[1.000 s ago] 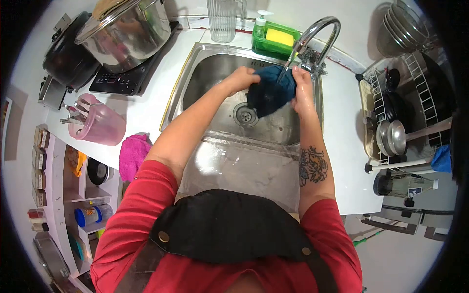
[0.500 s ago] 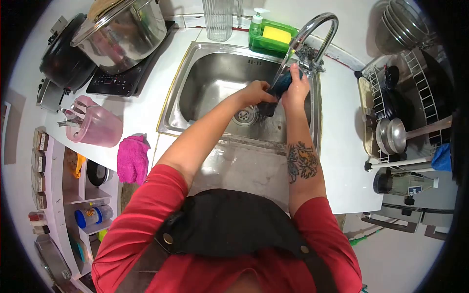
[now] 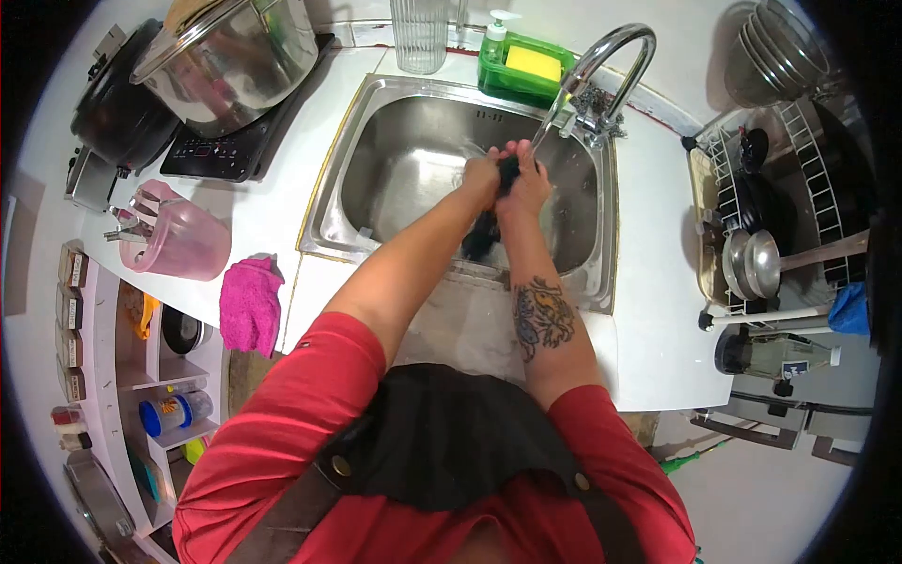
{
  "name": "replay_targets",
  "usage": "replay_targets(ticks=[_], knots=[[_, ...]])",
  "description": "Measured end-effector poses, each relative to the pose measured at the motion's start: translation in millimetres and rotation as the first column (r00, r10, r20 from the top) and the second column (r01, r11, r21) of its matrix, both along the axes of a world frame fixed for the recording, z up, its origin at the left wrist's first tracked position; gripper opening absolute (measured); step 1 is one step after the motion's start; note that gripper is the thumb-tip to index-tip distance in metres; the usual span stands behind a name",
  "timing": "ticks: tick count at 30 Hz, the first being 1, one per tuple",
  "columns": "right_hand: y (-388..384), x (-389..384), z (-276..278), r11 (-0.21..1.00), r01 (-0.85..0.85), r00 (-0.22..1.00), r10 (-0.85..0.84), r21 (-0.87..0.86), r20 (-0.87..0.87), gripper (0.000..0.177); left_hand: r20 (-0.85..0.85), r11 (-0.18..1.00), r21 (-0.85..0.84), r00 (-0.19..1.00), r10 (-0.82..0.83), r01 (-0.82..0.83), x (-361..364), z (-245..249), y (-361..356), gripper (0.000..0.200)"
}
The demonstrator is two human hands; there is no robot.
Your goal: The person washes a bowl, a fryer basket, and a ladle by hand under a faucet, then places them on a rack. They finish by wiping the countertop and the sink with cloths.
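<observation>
Over the steel sink, my left hand and my right hand are pressed together around a dark blue cloth. Both hands squeeze it, and its wet end hangs down between my wrists. The curved tap stands just behind my hands, and a thin stream of water runs from its spout onto them.
A green soap tray with a yellow sponge and a ribbed glass stand behind the sink. A steel pot sits on the cooktop at left, with a pink jug and pink cloth nearby. A dish rack stands at right.
My hands have come together from holding the cloth spread under the tap, bunching and squeezing it into a tight wad; they moved slightly left and nearer me.
</observation>
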State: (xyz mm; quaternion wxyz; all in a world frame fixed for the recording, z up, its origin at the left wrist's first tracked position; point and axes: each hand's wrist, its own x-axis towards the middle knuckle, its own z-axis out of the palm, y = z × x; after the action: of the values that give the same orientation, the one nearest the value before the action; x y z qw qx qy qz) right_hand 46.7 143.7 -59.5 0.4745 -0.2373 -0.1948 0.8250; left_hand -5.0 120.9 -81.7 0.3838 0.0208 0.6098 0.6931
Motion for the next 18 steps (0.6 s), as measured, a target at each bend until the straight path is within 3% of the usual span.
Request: replay_targets(ticks=[1, 2, 4, 5, 6, 8, 9, 10, 12, 13, 14, 16, 17, 18], knots=[[12, -5, -18, 1.0, 0.004, 0.998, -0.002, -0.021, 0.061, 0.021, -0.344, 0.986, 0.146, 0.939, -0.027, 0.081, -26, -86, 30, 0.036], [20, -3, -23, 1.0, 0.005, 0.998, -0.004, -0.023, 0.061, 0.021, -0.343, 0.986, 0.145, 0.939, -0.028, 0.083, -20, -76, 26, 0.036], [30, 4, -30, 0.993, -0.046, 0.96, 0.015, 0.106, 0.279, 0.021, -0.577, 0.927, -0.292, 0.73, -0.366, 0.234, 12, -9, 2, 0.036], [26, 0, -23, 0.999, 0.045, 0.948, -0.034, -0.028, 0.318, 0.018, -0.331, 0.92, -0.305, 0.879, -0.344, 0.246, 26, 31, -9, 0.034], [18, -2, -18, 0.998, 0.051, 0.947, -0.037, -0.033, 0.32, 0.018, -0.327, 0.917, -0.31, 0.878, -0.351, 0.251, 22, 27, -9, 0.034], [6, -6, -9, 0.972, 0.072, 0.934, -0.144, 0.222, 0.328, 0.019, -0.032, 0.998, 0.018, 0.998, -0.051, 0.052, 0, 3, -2, 0.032], [7, -11, -11, 0.963, 0.066, 0.949, -0.142, 0.263, 0.281, 0.016, 0.135, 0.965, 0.254, 0.986, -0.098, 0.061, -7, -14, 1, 0.039], [17, -10, -18, 0.963, 0.061, 0.948, -0.139, 0.262, 0.287, 0.016, 0.141, 0.966, 0.254, 0.985, -0.095, 0.056, -1, 5, -6, 0.039], [43, -1, -26, 0.936, -0.089, 0.898, -0.073, 0.341, 0.434, 0.02, -0.006, 0.924, -0.047, 0.925, -0.38, 0.38, 4, 41, -16, 0.044], [46, 8, -11, 0.929, -0.187, 0.83, -0.023, 0.318, 0.557, 0.026, -0.266, 0.799, -0.31, 0.76, -0.594, 0.516, -11, 48, -18, 0.044], [54, 9, -9, 0.93, -0.185, 0.83, -0.026, 0.318, 0.557, 0.026, -0.422, 0.687, -0.472, 0.542, -0.726, 0.552, -20, 53, -21, 0.039], [72, 7, -8, 0.885, -0.169, 0.799, -0.134, 0.433, 0.586, 0.031, -0.436, 0.529, -0.707, 0.3, -0.849, 0.47, -33, 61, -24, 0.035], [75, 7, -12, 0.853, -0.173, 0.67, -0.263, 0.492, 0.694, 0.038, -0.435, 0.528, -0.708, 0.299, -0.849, 0.469, -33, 63, -23, 0.035], [72, 7, -13, 0.855, -0.169, 0.672, -0.264, 0.49, 0.692, 0.038, -0.469, 0.6, -0.601, 0.374, -0.8, 0.528, -32, 69, -21, 0.034]])
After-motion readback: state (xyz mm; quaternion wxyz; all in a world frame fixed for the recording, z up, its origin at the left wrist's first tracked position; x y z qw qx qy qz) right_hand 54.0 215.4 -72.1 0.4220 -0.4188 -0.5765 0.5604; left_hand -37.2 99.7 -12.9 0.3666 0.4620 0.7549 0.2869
